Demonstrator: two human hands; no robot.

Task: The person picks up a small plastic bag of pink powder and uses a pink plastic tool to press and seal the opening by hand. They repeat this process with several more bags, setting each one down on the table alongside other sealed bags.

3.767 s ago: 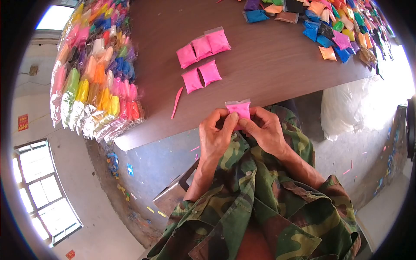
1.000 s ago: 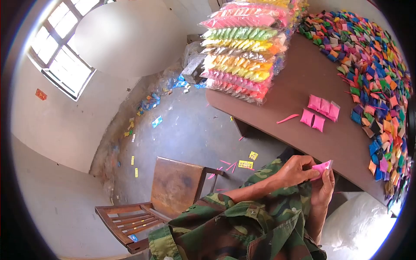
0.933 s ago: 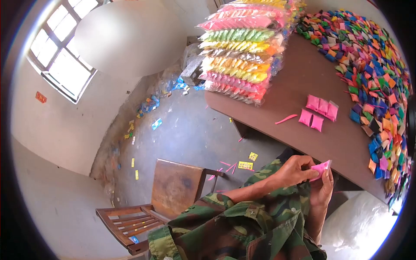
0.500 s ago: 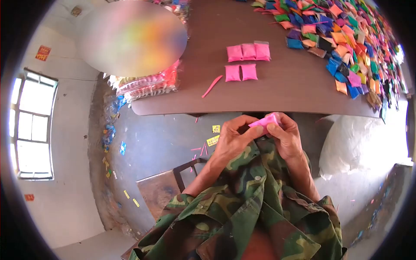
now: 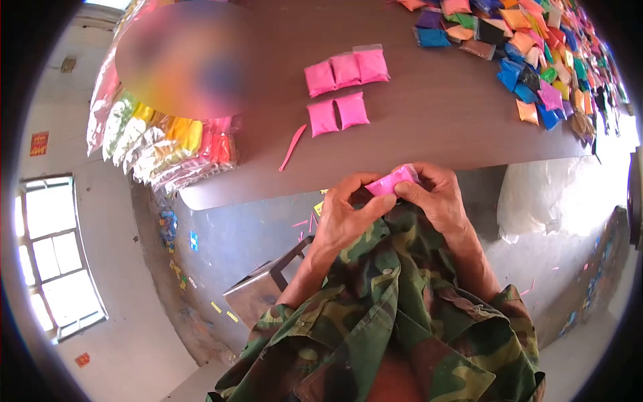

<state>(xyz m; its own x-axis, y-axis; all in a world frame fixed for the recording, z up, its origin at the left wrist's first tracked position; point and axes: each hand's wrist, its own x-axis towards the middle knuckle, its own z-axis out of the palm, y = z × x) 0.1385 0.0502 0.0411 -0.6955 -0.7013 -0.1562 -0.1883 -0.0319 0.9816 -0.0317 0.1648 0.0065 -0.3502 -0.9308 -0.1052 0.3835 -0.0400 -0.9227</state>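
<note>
A small pink packet (image 5: 391,181) in clear plastic is held just off the table's near edge, above my lap. My left hand (image 5: 349,209) pinches its left end, thumb on the near face. The thumb and fingers of my right hand (image 5: 432,198) grip its right end; the fingers behind the packet are partly hidden. On the table ahead lie similar pink packets: three in a back row (image 5: 347,70) and two in a front row (image 5: 339,112). A thin pink plastic knife-shaped tool (image 5: 293,147) rests to the left of them.
Bags of colourful packets (image 5: 167,144) are stacked on the brown table's (image 5: 261,100) left side. A large heap of multicoloured packets (image 5: 529,74) covers the far right. A white plastic sack (image 5: 536,201) stands below the right edge, and a stool (image 5: 258,291) is at lower left.
The view has turned, so the table appears tilted and more of the left stack shows. Both hands keep hold of the pink packet, with its near face now more exposed.
</note>
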